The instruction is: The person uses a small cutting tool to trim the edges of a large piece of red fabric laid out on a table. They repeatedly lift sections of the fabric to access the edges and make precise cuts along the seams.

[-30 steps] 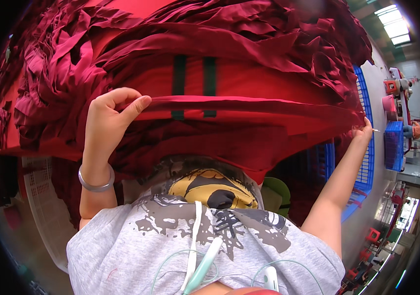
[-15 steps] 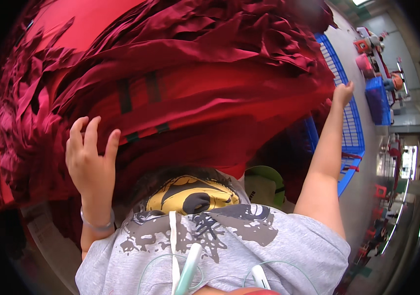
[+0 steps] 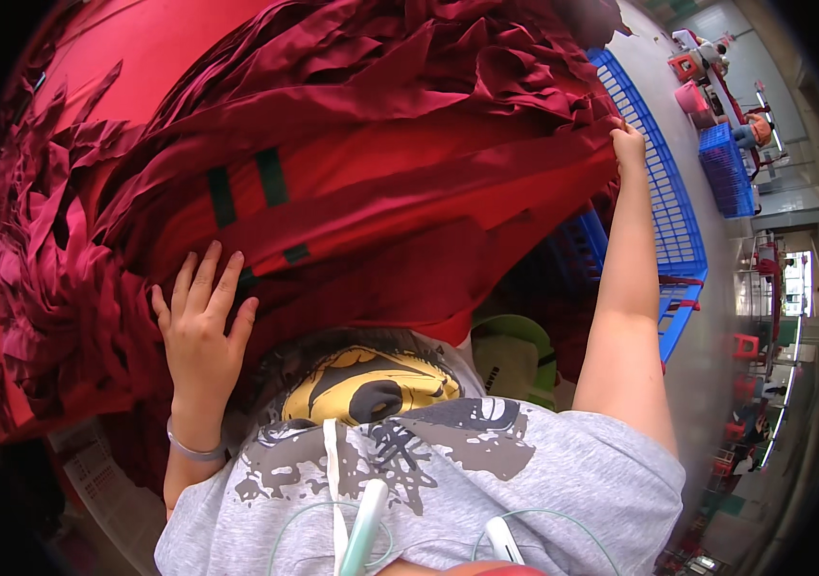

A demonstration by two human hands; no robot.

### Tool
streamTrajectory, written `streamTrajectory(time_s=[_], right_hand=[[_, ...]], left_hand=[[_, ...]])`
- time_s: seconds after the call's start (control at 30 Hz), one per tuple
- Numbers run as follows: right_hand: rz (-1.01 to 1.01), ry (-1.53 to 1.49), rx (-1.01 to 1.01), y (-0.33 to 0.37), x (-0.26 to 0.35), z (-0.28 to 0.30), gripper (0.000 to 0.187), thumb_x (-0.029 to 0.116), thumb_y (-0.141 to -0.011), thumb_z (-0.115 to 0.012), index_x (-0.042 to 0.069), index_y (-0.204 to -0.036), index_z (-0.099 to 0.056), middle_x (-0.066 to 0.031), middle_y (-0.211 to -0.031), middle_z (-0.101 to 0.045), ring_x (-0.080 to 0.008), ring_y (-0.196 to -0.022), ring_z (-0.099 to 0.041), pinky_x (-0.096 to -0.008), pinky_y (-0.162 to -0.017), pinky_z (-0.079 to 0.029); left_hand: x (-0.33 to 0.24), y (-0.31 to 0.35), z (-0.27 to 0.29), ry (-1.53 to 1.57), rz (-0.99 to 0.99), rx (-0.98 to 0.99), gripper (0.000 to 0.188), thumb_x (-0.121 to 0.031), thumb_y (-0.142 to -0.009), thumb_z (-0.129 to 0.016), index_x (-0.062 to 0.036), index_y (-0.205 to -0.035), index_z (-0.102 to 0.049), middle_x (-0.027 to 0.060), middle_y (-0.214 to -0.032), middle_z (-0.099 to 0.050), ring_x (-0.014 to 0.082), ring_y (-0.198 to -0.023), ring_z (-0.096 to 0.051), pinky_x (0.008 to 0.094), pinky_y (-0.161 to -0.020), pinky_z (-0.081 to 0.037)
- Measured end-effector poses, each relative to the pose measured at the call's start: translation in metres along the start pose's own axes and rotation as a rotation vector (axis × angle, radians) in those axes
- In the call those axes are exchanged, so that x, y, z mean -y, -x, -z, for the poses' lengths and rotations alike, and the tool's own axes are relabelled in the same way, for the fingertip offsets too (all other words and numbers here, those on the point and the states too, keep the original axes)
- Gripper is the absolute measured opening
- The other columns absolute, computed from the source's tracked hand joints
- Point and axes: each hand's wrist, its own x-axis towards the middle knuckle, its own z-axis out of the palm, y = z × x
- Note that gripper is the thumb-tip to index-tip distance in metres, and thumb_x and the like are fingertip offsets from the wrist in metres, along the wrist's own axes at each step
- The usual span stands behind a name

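Observation:
A large heap of dark red fabric [image 3: 361, 125] spreads in front of me, with several strips tangled at the left. My right hand [image 3: 629, 146] grips the right end of a dark red fabric strip [image 3: 409, 197], pulled taut across the pile. Two dark green bands [image 3: 273, 178] show on the brighter red cloth beneath it. My left hand [image 3: 206, 312], with a bracelet on its wrist, is open, fingers spread, over the near left part of the fabric. Whether its palm presses on the cloth I cannot tell.
A blue plastic basket [image 3: 659, 182] stands just right of the heap, under my right arm. A green-rimmed item [image 3: 524, 336] sits by my lap. Farther right are another blue crate [image 3: 724, 173], red stools [image 3: 745, 347] and people at work.
My right hand has moved left and slightly away from me with the strip's end. My left hand has shifted right, its fingers now flatter toward the cloth. The green bands show more clearly.

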Motion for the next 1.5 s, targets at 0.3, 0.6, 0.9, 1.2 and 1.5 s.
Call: streamTrajectory(time_s=[0.3,0.6,0.9,1.2,1.5], right_hand=[[0.270,0.309,-0.459,-0.005,-0.029,0.001,0.037,0.021,-0.085,-0.046,0.002,-0.107,-0.069,-0.0216,-0.107,-0.067,-0.0388,-0.104,-0.061,-0.0435,-0.089,-0.047],[0.347,0.290,-0.408,0.067,0.060,0.022,0.037,0.031,-0.097,-0.046,0.006,-0.121,-0.059,-0.0215,-0.106,-0.067,-0.0391,-0.097,-0.065,-0.0485,-0.082,-0.051],[0.905,-0.318,0.425,0.326,0.218,-0.041,0.039,-0.002,-0.089,-0.058,0.000,-0.128,-0.056,-0.0143,-0.096,-0.057,-0.0261,-0.087,-0.058,-0.0321,-0.079,-0.047],[1.177,0.058,0.493,0.408,0.212,-0.077,0.040,0.014,-0.082,-0.065,0.004,-0.120,-0.064,-0.0051,-0.070,-0.057,-0.0199,-0.060,-0.061,-0.0326,-0.050,-0.048],[1.104,0.068,0.459,0.408,0.215,-0.073,0.033,0.010,-0.078,-0.066,0.005,-0.111,-0.069,-0.0047,-0.063,-0.058,-0.0211,-0.053,-0.059,-0.0335,-0.049,-0.045]], left_hand=[[-0.010,0.001,0.000,-0.035,0.016,-0.015,0.048,-0.027,-0.086,-0.065,-0.0184,-0.133,-0.056,0.0041,-0.141,-0.051,0.0278,-0.132,-0.044,0.0620,-0.109,-0.021],[-0.012,-0.006,-0.002,0.143,-0.003,-0.067,0.051,-0.027,-0.088,-0.064,-0.0124,-0.136,-0.052,0.0095,-0.144,-0.047,0.0308,-0.134,-0.041,0.0546,-0.110,-0.026],[-0.004,-0.010,-0.010,0.171,-0.015,-0.025,0.056,-0.033,-0.090,-0.062,-0.0128,-0.140,-0.048,0.0119,-0.147,-0.042,0.0345,-0.136,-0.038,0.0544,-0.108,-0.030],[-0.008,-0.008,-0.022,0.148,-0.021,-0.122,0.062,-0.048,-0.085,-0.063,-0.0231,-0.140,-0.049,0.0122,-0.145,-0.042,0.0342,-0.133,-0.039,0.0576,-0.105,-0.031],[-0.020,-0.016,-0.027,0.005,-0.007,-0.235,0.065,-0.060,-0.082,-0.058,-0.0281,-0.138,-0.052,0.0097,-0.132,-0.048,0.0308,-0.121,-0.043,0.0525,-0.099,-0.034]])
